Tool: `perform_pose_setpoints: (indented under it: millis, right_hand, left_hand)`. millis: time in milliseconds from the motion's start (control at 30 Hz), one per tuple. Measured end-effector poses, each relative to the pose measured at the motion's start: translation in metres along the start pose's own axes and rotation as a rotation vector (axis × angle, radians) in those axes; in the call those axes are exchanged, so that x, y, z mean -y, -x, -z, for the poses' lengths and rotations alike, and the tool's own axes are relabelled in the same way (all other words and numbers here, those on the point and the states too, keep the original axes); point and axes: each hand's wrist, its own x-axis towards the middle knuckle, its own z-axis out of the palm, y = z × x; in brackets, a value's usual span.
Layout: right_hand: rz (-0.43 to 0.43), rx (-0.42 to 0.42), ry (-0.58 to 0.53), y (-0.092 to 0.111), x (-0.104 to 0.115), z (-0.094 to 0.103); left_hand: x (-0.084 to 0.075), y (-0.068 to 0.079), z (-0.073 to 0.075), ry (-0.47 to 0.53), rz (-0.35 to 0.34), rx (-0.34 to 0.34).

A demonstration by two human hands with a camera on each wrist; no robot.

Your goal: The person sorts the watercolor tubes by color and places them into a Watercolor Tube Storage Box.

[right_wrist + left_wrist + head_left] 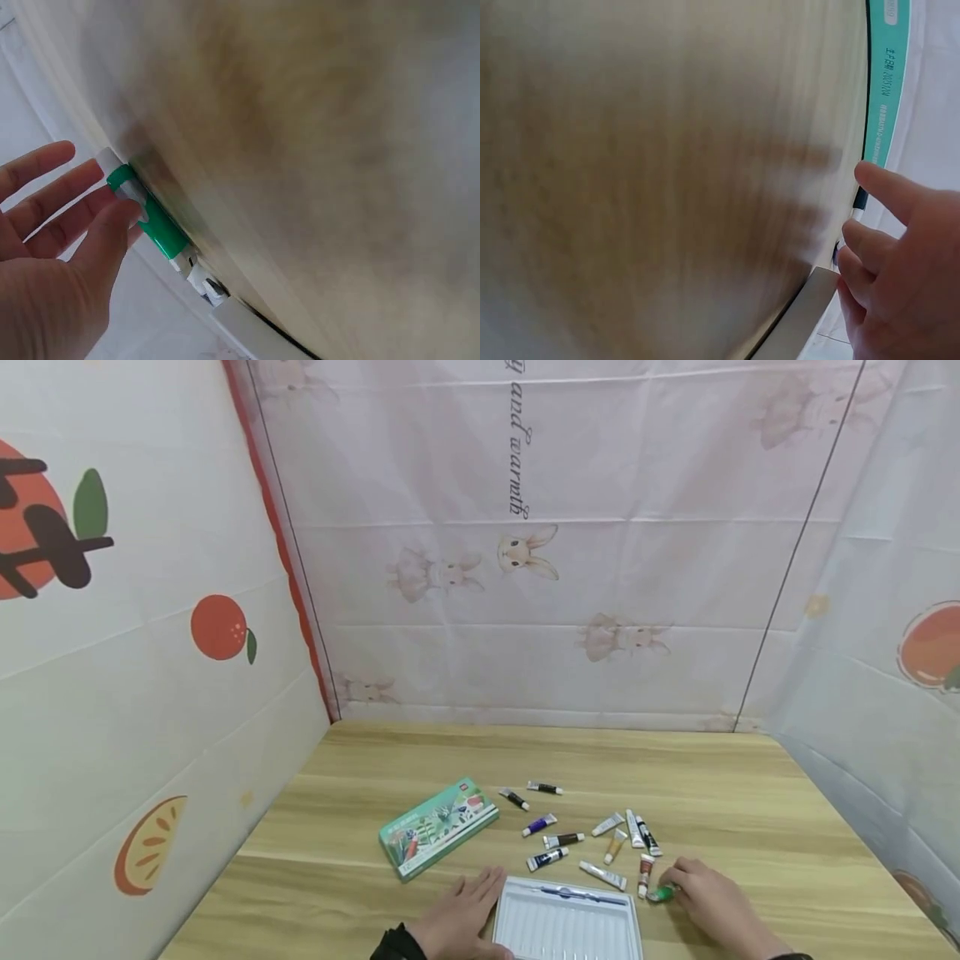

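Observation:
My right hand [708,897] pinches a green paint tube [161,229] between thumb and fingers, low over the table at the right of the white tray [637,927]. In the right wrist view, the tube's white cap shows beyond the thumb. My left hand [459,917] rests with its fingers extended at the left edge of the tray, fingertips pointing away from me. A thin dark paintbrush [581,895] lies across the tray's top groove, and below it run ridged slots. Close beside the green tube lies a red-brown paint tube [645,875].
A teal paint box [438,828] lies at an angle left of the tubes. Several paint tubes are scattered behind the tray, among them a purple one [540,825], a yellow one [615,846] and a white one [602,875]. Printed cloth walls enclose the wooden table [337,793].

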Motion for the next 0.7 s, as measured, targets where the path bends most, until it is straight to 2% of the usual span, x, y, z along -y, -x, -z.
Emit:
perform_pose_setpoints:
  millis: [200,367,500,700]
  right_hand:
    - [-0.101,0.109,-0.019,0.0033,0.0049,0.0036]
    - [-0.148,0.181,-0.071,0.0044,0.0093,0.0055]
    - [-0.15,0.222,-0.135,0.006,0.0094,0.0042]
    - [-0.064,0.251,-0.216,0.0079,0.0059,0.0049]
  left_hand:
    - [-0.0004,0.0,-0.0009,0.038,0.01,-0.006]
    - [-0.0016,0.0018,0.0002,0.091,0.044,0.016]
    - [-0.0018,0.0017,-0.0008,0.136,0.062,0.026]
    - [-0.0019,0.0004,-0.0015,0.157,0.063,0.027]
